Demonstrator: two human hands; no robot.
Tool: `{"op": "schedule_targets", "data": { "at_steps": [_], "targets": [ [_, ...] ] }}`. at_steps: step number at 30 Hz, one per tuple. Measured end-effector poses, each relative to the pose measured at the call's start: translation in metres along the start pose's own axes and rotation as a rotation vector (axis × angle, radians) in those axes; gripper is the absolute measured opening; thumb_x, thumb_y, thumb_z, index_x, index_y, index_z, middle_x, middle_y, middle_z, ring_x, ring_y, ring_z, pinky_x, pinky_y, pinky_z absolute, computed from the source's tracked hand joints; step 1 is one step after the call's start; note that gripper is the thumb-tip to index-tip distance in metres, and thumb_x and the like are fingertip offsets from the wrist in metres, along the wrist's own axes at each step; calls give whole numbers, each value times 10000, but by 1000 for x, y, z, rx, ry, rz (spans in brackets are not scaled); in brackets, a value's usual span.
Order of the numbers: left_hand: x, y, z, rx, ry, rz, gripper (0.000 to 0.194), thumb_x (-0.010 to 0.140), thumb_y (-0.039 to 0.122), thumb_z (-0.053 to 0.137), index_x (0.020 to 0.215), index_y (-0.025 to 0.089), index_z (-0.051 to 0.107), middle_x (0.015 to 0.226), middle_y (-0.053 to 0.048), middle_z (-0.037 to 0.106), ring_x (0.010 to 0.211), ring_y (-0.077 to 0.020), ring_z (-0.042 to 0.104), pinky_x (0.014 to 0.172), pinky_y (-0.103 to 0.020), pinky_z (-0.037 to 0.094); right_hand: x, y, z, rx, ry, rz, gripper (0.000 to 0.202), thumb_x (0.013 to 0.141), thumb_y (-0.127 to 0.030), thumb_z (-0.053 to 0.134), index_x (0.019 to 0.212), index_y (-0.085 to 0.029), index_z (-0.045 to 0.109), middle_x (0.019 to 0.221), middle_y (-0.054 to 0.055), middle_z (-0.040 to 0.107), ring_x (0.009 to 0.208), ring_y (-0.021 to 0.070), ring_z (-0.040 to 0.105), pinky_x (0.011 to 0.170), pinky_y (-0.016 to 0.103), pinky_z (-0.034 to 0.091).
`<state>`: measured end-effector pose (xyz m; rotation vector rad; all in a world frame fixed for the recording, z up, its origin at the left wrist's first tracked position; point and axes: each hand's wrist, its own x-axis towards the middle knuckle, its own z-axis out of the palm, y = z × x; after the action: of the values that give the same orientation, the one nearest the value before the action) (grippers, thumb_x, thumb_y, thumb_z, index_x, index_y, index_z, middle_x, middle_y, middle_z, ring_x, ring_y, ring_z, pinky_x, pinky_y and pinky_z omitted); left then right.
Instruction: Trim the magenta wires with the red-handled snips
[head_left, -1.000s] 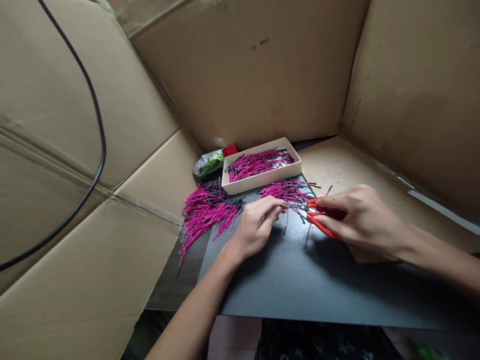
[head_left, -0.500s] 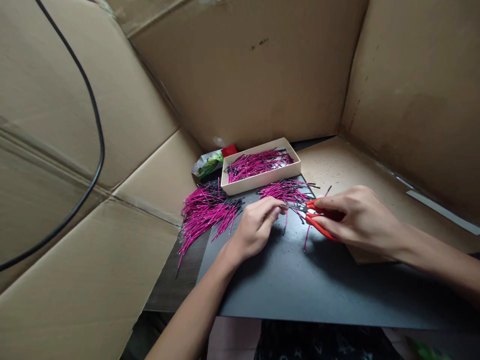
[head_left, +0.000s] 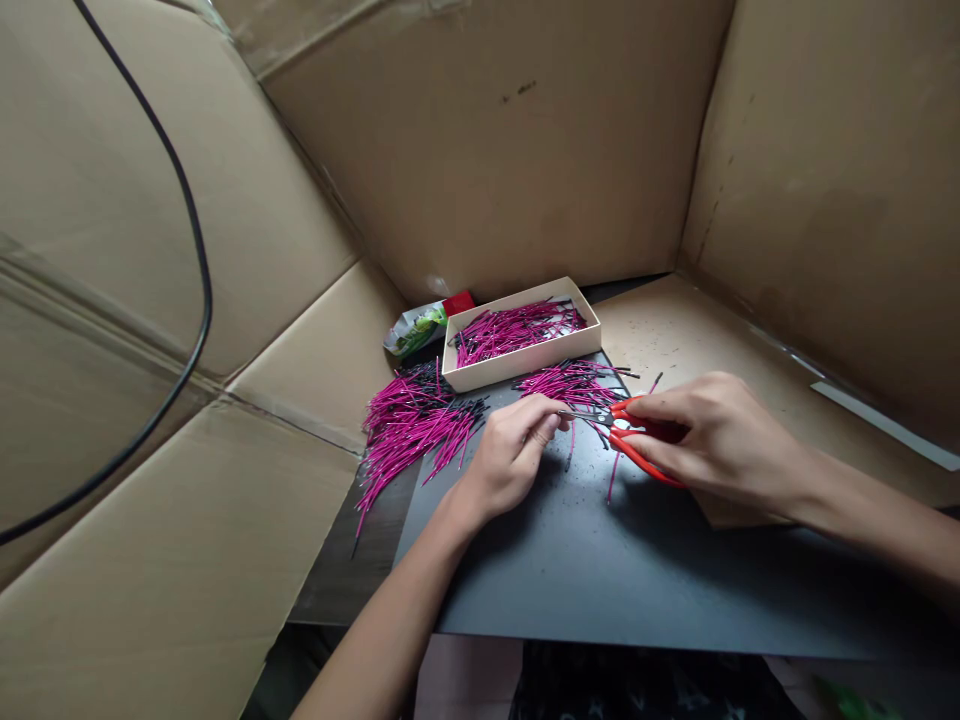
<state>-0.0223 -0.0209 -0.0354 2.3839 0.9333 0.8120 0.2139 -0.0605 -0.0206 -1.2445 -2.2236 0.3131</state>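
Pinches the fingertips of the left hand [head_left: 514,450] together, with any piece between too small to make out. Curls the right hand [head_left: 712,425] around red-handled scissors [head_left: 621,438], directing the blades [head_left: 590,416] left from those fingers, long axis nearly level, up to the left fingertips. Has a bunch of pink wires [head_left: 562,380] just beyond, nearer the left fingers; a bigger heap [head_left: 420,420] farther left of them; a box [head_left: 525,364] of more wires farther out past them.

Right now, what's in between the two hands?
In the head view, the red-handled tool: its metal end points from the right hand toward the left hand's fingertips.
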Motion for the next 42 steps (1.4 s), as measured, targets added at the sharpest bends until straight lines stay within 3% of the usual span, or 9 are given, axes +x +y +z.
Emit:
{"op": "schedule_targets", "data": {
  "at_steps": [15, 42],
  "targets": [
    [1, 3, -1, -19, 4, 7, 247, 969, 260, 419, 929, 141, 632, 829, -57, 650, 759, -150, 588, 707, -267, 454, 0, -2, 3, 21, 45, 32, 220, 807, -266, 581, 909, -160, 744, 597, 13, 660, 484, 102, 525, 494, 267, 327],
    [1, 2, 0, -62, -22, 13, 257, 969, 242, 408, 916, 144, 639, 853, -64, 671, 775, -150, 610, 722, -273, 471, 0, 0, 4, -2, 37, 24, 206, 821, -289, 578, 881, -172, 736, 640, 34, 684, 517, 118, 558, 515, 266, 352]
  ]
}}
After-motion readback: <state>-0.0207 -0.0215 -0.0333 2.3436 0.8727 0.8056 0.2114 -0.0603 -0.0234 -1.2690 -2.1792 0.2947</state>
